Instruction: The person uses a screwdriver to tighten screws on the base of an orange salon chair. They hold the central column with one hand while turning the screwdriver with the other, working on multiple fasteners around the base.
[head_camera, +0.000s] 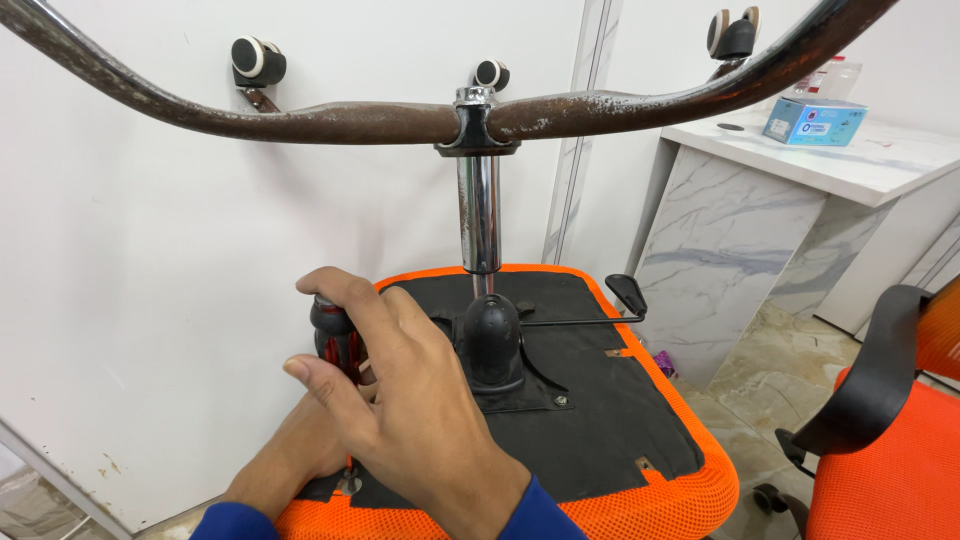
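While the fingers (335, 300) of the right hand (410, 400) are curled tight around the black and red handle of a screwdriver (333, 340), the tool stands straight up with its tip down at the near left corner of the black underside plate (590, 420). The left hand (300, 445) sits low under the right one, by the bottom of the tool, and its fingers are hidden, so I cannot tell if they are closed. Both hands are over an upside-down chair seat (690, 490) with orange mesh edges. A shiny metal pole (479, 215) rises from the black cone in the middle. A rusty chair base (330, 120) with small wheels (257, 60) spreads out on top. A black lever (625, 295) sticks out to the right. A white marble surface (850, 160) with a blue box (815, 120) stands further right, and another orange chair (890, 450) is near it.
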